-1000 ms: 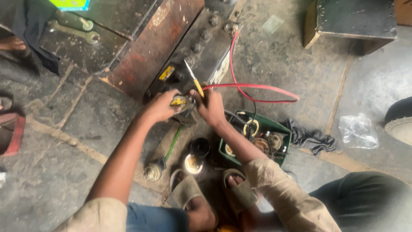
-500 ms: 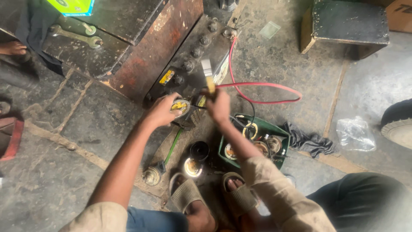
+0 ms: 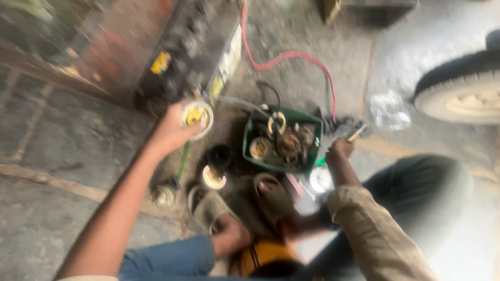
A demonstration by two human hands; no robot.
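From the head camera, blurred by motion, the left hand [image 3: 172, 132] is closed around a small round container [image 3: 197, 114] with a pale rim and yellow contents, lifted above the stone floor [image 3: 47, 156] just in front of the long dark battery casing [image 3: 192, 47]. The right hand [image 3: 341, 148] is curled shut on a thin tool with a yellowish handle [image 3: 357, 133], held just right of the green tray [image 3: 250, 140], which is full of round metal parts (too smeared to tell apart). How tightly either hand grips cannot be told.

As for progress, my reading is that the work is midway: the container is open and in hand, the tool is drawn aside from the casing, and the casing lies open-topped with its red cable [image 3: 291, 54] looping away behind the tray. Whether any of the yellow stuff has been applied cannot be seen, so the rest looks still to be done.

The container looks shallow and lid-like, its yellow filling uneven, tilted towards the camera. Below it on the floor stand two more small round tins [image 3: 214, 177], one dark, one pale inside, beside two sandalled feet [image 3: 208, 205]. A vehicle tyre [image 3: 458, 88] sits at the right edge.
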